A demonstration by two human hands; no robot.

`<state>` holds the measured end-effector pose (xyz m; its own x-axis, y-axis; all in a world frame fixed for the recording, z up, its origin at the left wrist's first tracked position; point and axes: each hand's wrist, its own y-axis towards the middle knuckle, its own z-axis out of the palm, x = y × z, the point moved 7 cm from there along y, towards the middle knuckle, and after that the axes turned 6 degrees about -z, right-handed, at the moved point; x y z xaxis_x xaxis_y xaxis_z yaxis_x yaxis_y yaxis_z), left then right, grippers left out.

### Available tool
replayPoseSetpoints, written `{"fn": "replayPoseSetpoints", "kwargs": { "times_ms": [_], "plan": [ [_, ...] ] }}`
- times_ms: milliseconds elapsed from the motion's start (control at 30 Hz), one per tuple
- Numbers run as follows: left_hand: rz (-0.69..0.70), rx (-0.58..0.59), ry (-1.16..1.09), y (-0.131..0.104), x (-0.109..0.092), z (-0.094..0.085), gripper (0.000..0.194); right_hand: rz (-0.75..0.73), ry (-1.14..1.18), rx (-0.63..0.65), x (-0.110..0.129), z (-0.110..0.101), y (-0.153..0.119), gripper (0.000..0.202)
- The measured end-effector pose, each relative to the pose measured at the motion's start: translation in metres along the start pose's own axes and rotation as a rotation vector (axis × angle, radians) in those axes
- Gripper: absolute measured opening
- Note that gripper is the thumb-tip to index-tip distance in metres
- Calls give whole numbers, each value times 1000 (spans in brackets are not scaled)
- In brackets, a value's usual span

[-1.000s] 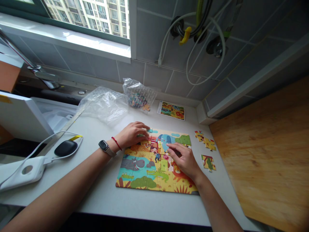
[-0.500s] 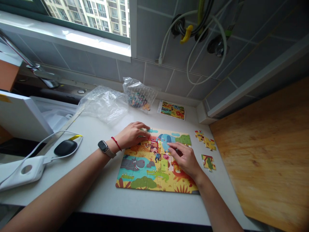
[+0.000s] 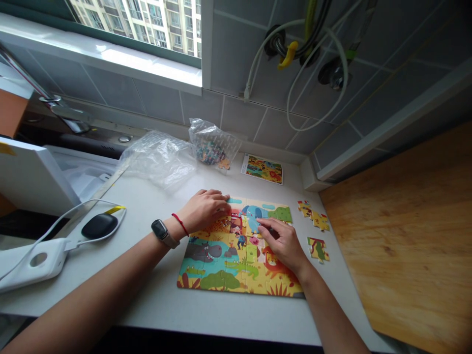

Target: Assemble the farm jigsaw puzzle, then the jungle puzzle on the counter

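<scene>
A jigsaw puzzle [image 3: 221,265] with a hippo, a crocodile, a lion and a blue elephant lies largely assembled on the white counter [image 3: 173,305]. My left hand [image 3: 206,209] rests over its upper left corner, fingers stretched and slightly bent, hiding the pieces below. My right hand [image 3: 282,241] hovers low over or touches the right half. Its thumb and index finger are a little apart beside the elephant, with no loose piece visible between them. To the right lie joined puzzle pieces [image 3: 314,215] and a single puzzle piece [image 3: 319,250].
Behind the puzzle are a reference picture card [image 3: 262,168], a plastic bag of pieces [image 3: 212,147] and a crumpled clear bag [image 3: 158,157]. A white power strip [image 3: 37,260] and a black round device [image 3: 99,226] lie left. A wooden board [image 3: 405,236] leans at right.
My left hand has shifted slightly down and its fingers have drawn a little closer together. My right hand stays at the elephant; the puzzle looks the same.
</scene>
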<state>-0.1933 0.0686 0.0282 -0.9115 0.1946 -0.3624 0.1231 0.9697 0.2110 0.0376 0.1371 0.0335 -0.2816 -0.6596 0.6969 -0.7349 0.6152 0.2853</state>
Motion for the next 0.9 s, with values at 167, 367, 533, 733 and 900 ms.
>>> {"fn": "replayPoseSetpoints", "kwargs": {
  "times_ms": [167,367,533,733,900],
  "plan": [
    [-5,-23,-20,1,3,5,24,7,-20,-66,-3,-17,3,24],
    [-54,-88,-116,5,15,9,28,119,-335,-393,-53,-81,-8,35],
    [-14,-90,-185,6,22,10,22,325,-592,-388,-112,-98,-20,53],
    [18,-104,-129,4,18,11,19,382,-526,-407,-131,-99,-20,56],
    [13,-123,-124,2,12,6,21,460,-460,-463,-139,-102,-22,65]
  ]
}}
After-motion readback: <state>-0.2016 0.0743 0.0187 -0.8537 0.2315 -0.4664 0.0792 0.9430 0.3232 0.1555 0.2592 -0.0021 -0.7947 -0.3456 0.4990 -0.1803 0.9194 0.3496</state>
